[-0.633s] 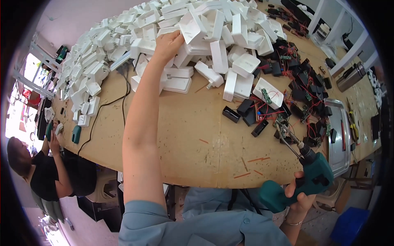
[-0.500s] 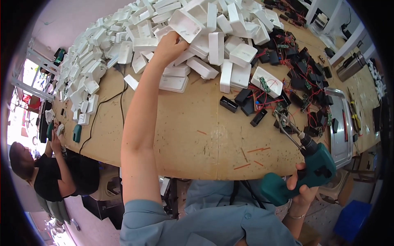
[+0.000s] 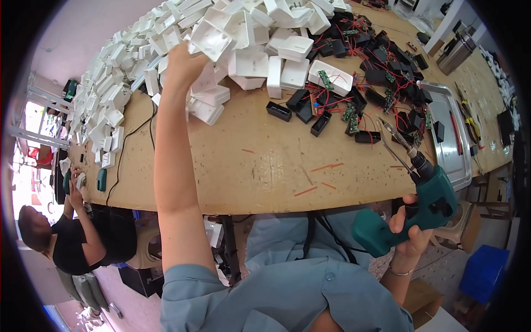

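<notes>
My left arm stretches over the table to a heap of white plastic cases (image 3: 249, 62). There my left hand (image 3: 185, 66) is closed at the edge of an open, shallow white case (image 3: 211, 41), its inside facing up; part of the grip is hidden behind the hand. In my right hand (image 3: 410, 235) is a teal pistol-shaped soldering gun (image 3: 437, 202), fingers wrapped round its handle. Its metal tip and curved feed tube point up and left, close to black battery boxes (image 3: 368, 136) with red wires and green circuit boards (image 3: 352, 122).
A metal tray (image 3: 462, 160) lies at the right, with pliers (image 3: 467, 113) beyond it and a steel flask (image 3: 456, 52) farther back. Red wire scraps (image 3: 326, 167) are scattered near the front edge. A black cable (image 3: 133, 135) runs across the left side, where another person (image 3: 72, 238) sits.
The view has shifted. My left hand and the white case have come nearer to me, away from the heap. The soldering gun has moved right, its tip farther from the circuit boards.
</notes>
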Available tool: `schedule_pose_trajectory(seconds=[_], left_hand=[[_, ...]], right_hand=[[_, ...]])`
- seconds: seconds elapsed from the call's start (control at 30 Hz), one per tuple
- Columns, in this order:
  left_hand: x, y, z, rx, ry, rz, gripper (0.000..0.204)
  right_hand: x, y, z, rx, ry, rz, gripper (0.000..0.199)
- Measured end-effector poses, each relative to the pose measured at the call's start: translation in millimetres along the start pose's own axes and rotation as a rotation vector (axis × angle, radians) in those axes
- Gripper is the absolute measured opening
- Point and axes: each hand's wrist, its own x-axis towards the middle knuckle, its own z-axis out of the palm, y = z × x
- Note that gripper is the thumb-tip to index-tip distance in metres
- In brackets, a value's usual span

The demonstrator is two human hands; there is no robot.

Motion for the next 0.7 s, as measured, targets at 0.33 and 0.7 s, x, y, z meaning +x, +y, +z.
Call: schedule_pose_trajectory(seconds=[0.33, 0.7], left_hand=[[-98.3, 98.9, 146.7, 0.413, 0.041, 0.617, 0.061], [-97.4, 126.1, 97.0, 0.128, -0.347, 0.840, 0.040]], right_hand=[[-4.6, -5.1, -23.2, 0.037, 0.012, -0.065, 0.065], [-1.2, -11.7, -62.8, 0.213, 0.019, -0.101, 0.059]])
